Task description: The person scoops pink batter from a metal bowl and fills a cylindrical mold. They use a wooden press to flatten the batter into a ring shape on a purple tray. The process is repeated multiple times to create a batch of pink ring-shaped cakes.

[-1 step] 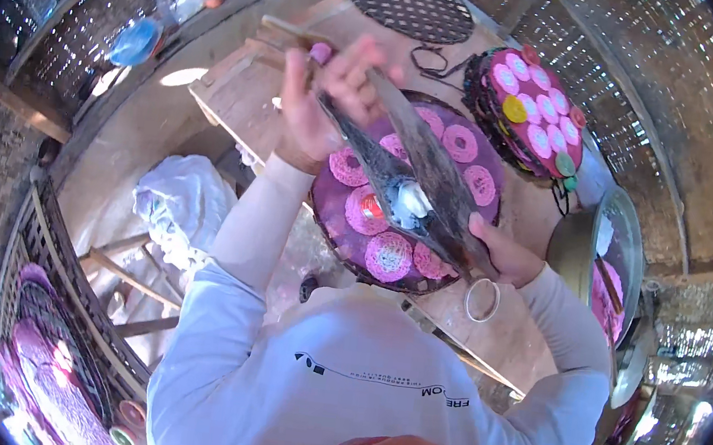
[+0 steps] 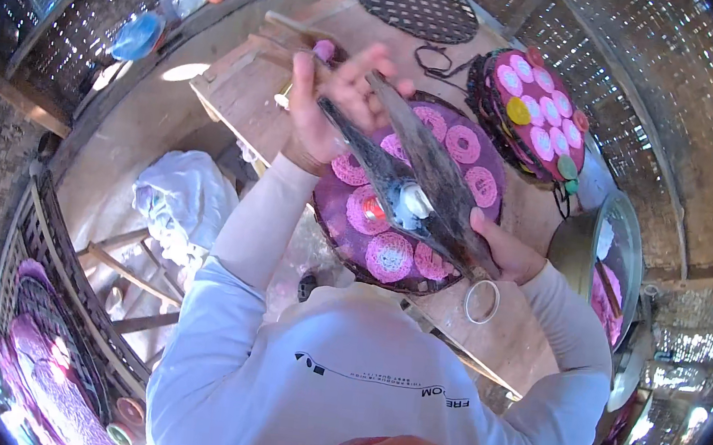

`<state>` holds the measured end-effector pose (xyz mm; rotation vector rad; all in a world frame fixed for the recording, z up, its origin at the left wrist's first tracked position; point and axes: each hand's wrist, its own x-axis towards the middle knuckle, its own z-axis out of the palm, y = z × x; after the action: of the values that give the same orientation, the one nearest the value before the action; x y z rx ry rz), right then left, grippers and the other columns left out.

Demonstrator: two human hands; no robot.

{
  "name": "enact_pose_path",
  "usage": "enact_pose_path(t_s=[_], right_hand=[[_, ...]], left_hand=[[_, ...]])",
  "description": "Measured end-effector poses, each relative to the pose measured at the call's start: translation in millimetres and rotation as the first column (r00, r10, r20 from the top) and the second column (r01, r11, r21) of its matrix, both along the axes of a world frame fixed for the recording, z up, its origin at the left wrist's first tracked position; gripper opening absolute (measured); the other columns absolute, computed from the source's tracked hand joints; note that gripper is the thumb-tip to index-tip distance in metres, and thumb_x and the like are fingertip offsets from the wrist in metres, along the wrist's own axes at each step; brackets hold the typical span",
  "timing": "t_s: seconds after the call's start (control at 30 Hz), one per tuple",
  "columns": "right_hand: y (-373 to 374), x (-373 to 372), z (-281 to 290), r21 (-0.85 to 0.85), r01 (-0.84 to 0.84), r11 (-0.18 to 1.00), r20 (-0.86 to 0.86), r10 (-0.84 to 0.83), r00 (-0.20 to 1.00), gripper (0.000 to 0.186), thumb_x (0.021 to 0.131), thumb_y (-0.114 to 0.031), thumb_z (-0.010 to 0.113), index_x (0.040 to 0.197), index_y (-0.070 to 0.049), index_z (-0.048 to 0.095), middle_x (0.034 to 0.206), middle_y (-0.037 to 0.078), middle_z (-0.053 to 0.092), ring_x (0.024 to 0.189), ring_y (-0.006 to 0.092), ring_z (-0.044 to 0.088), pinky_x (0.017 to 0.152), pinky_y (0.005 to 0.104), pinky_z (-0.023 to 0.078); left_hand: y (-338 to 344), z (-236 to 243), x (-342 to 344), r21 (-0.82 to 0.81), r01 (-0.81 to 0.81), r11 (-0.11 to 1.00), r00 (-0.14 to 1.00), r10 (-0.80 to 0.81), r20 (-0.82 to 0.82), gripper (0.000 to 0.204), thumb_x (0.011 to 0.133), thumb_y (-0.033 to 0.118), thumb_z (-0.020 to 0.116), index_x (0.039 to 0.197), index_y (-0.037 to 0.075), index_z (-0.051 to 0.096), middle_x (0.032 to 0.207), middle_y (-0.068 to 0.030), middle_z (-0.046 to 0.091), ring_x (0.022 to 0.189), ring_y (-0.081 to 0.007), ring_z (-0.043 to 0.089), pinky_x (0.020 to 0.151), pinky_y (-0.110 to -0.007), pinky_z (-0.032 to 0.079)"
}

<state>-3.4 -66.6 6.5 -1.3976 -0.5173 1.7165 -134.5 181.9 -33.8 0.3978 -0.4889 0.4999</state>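
My right hand (image 2: pixel 511 252) is wrapped around the near end of a wooden press (image 2: pixel 439 179), two long dark boards set in a narrow V. Pale residue and a white lump (image 2: pixel 415 201) sit between the boards. At their far end my left hand (image 2: pixel 330 102) is raised with fingers apart, slightly blurred; it holds nothing that I can see. A pink lump (image 2: pixel 324 50) shows just beyond it. Under the press lies a round purple mat (image 2: pixel 343 206) with several lacy pink rings (image 2: pixel 389 257) of fine strands. A white ring (image 2: pixel 481 302) hangs beside my right wrist.
A stack of round trays (image 2: pixel 499 124) with pink pieces stands at the far right, near a large metal basin (image 2: pixel 575 250). A woven round tray (image 2: pixel 414 3) lies at the back of the wooden table (image 2: pixel 239 97). At left are a white cloth bundle (image 2: pixel 185 196) and woven racks (image 2: pixel 64 279).
The fingers of my left hand have shifted slightly and spread a little. My right hand keeps its grip on the press, and the whole view has moved very slightly.
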Motion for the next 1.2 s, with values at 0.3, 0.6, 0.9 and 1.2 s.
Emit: enact_pose_path(t_s=[0.3, 0.6, 0.9, 1.2], right_hand=[[33, 21, -33, -0.184, -0.194, 0.964, 0.214, 0.231, 0.949, 0.065, 0.089, -0.060, 0.032, 0.114, -0.004, 0.054, 0.086, 0.006, 0.063, 0.068, 0.0122, 0.059, 0.059, 0.0248, 0.048], [47, 21, -37, -0.199, -0.255, 0.946, 0.384, 0.315, 0.868, 0.063, 0.088, -0.058, 0.038, 0.105, -0.002, 0.062, 0.082, 0.004, 0.063, 0.065, 0.0100, 0.056, 0.061, 0.0232, 0.046], [48, 15, -23, -0.258, -0.246, 0.934, 0.496, 0.347, 0.796, 0.065, 0.088, -0.060, 0.037, 0.096, -0.002, 0.064, 0.074, 0.003, 0.060, 0.061, 0.0112, 0.053, 0.057, 0.0253, 0.042], [19, 43, -22, -0.019, -0.155, 0.988, 0.524, 0.142, 0.840, 0.069, 0.089, -0.063, 0.026, 0.090, -0.004, 0.063, 0.066, 0.002, 0.055, 0.058, 0.0105, 0.049, 0.055, 0.0252, 0.040]], left_hand=[[8, -75, 4, -0.209, -0.009, 0.978, 0.999, -0.003, -0.054, 0.036, 0.085, 0.046, 0.044, 0.083, 0.012, 0.055, 0.080, -0.0030, 0.052, 0.092, -0.0321, 0.052, 0.082, -0.046, 0.041], [8, -87, -2, -0.386, -0.181, 0.904, 0.983, 0.176, -0.047, 0.023, 0.085, 0.031, 0.046, 0.070, 0.014, 0.048, 0.070, -0.0010, 0.049, 0.072, -0.0220, 0.049, 0.073, -0.042, 0.042], [-3, -94, 0, -0.387, -0.271, 0.881, 0.962, 0.246, -0.116, 0.025, 0.087, 0.032, 0.044, 0.070, 0.014, 0.048, 0.069, 0.0021, 0.047, 0.068, -0.0148, 0.047, 0.071, -0.038, 0.041], [-2, -17, 28, -0.257, -0.086, 0.963, 0.996, 0.089, 0.001, 0.036, 0.086, 0.042, 0.044, 0.071, 0.010, 0.052, 0.066, -0.0026, 0.048, 0.073, -0.0220, 0.048, 0.073, -0.039, 0.042]])
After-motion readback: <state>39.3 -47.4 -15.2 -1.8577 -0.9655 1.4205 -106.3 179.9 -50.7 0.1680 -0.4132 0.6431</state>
